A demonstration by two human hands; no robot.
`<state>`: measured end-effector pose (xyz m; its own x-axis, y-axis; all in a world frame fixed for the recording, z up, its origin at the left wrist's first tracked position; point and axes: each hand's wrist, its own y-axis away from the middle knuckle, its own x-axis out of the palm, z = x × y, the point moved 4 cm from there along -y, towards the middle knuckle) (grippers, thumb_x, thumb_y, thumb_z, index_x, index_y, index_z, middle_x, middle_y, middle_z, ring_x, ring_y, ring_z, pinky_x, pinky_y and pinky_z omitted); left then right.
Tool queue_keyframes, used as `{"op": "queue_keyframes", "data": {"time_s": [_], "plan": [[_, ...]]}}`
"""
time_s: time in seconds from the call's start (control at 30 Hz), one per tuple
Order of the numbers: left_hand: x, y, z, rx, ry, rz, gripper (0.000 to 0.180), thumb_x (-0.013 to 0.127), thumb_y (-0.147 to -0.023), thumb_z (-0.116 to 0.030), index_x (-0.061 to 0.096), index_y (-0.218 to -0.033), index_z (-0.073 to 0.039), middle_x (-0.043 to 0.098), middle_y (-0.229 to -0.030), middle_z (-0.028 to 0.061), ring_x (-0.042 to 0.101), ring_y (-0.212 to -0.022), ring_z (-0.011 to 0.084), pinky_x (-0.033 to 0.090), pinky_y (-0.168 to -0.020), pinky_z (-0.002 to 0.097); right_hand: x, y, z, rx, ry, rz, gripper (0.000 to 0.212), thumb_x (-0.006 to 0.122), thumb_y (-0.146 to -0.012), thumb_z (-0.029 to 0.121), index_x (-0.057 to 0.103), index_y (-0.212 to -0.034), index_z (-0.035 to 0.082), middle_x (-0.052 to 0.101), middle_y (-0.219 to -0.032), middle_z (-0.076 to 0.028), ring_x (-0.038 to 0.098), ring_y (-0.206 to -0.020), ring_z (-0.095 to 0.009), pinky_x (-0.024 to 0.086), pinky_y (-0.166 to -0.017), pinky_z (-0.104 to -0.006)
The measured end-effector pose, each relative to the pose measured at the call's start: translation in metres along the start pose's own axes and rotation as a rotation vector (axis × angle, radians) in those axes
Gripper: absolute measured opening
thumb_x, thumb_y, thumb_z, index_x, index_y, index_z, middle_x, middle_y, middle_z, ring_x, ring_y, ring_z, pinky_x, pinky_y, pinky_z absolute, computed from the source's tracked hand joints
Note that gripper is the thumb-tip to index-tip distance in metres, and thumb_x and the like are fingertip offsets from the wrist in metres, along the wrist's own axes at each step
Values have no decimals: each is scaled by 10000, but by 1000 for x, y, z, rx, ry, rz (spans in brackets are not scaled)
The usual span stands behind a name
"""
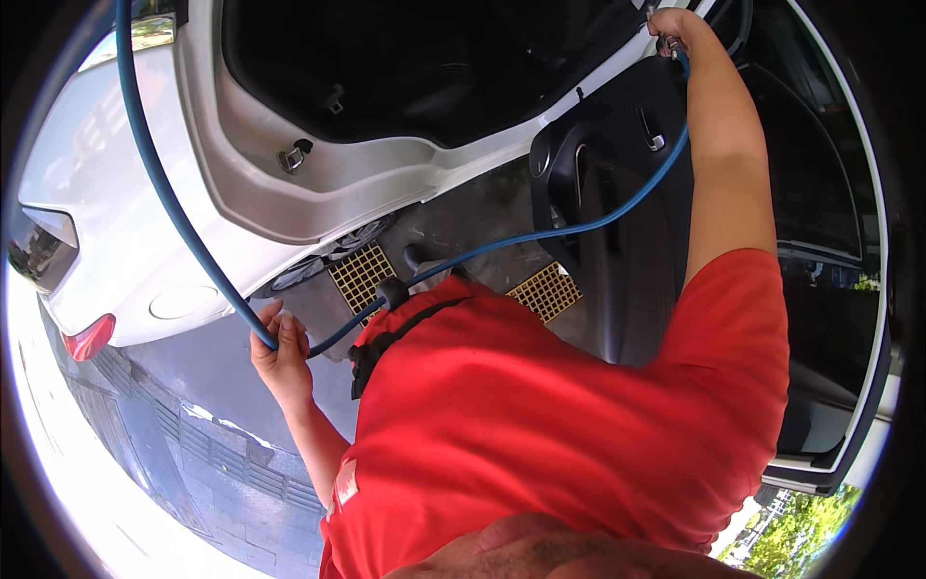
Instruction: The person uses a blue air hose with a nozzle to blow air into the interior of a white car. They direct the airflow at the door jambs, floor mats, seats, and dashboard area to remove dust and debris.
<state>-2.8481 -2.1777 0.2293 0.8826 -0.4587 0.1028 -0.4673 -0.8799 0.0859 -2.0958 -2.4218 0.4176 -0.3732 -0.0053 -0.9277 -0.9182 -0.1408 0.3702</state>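
Spreading along the near side, a red shirt (550, 415) of soft, creased cloth fills the middle; to its left, the left hand (282, 349) curls its fingers narrowly about a blue hose (579, 230), smooth, round and flexible; one stretch of hose rises from this hand to the far left in a long bow, the other runs right past the waist, sweeps over the door side and bends up toward the far right.

Beyond the shirt, two yellow grates (363, 280), cut in square mesh, lie on the dark, scuffed floor (482, 207); this floor makes a narrowing wedge of room between the car body on the left and the opened door panel (608, 145) on the right, black and moulded, with a bright metal handle (656, 142); farther left, the glossy white body (116, 164) curves down to a red lamp (92, 338).

Farther still, the pale, rounded door frame (386, 169) carries a small metal striker (292, 157) and borders the dark cabin opening; at far right, the right hand (680, 27) closes its fingers around a metal fitting (667, 44) at the hose's end, near the frame's edge, its grip partly hidden.
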Motion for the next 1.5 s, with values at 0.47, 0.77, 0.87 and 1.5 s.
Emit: {"op": "queue_keyframes", "data": {"time_s": [0.47,0.77,0.87,1.5], "plan": [[89,-98,-6,36,-124,-25,226,522,-995,-25,576,-1214,-21,511,-716,12,398,-541,49,268,-444,178,240,-216,25,45,63,413,281,562,-857,131,564,-1125,47,593,-684,-128,613,-520,-208,466,-429,-359],[119,-123,1,6,-216,-59,224,510,-994,-15,596,-1201,-30,473,-683,-9,378,-534,47,254,-444,181,335,-235,114,-63,129,618,250,572,-866,165,564,-1097,71,645,-753,-127,599,-539,-163,434,-419,-319],[122,-128,4,10,-247,-81,231,514,-986,-4,594,-1200,-37,498,-678,-6,401,-540,54,280,-453,184,369,-235,130,-95,107,710,244,572,-868,169,590,-1074,40,671,-772,-106,577,-517,-145,424,-415,-306],[124,-127,12,54,-283,-158,239,498,-990,11,603,-1196,-48,475,-654,-5,374,-527,47,242,-451,187,449,-225,107,-232,24,857,165,589,-809,169,598,-884,23,671,-774,-80,499,-469,-140,351,-370,-306]]}}
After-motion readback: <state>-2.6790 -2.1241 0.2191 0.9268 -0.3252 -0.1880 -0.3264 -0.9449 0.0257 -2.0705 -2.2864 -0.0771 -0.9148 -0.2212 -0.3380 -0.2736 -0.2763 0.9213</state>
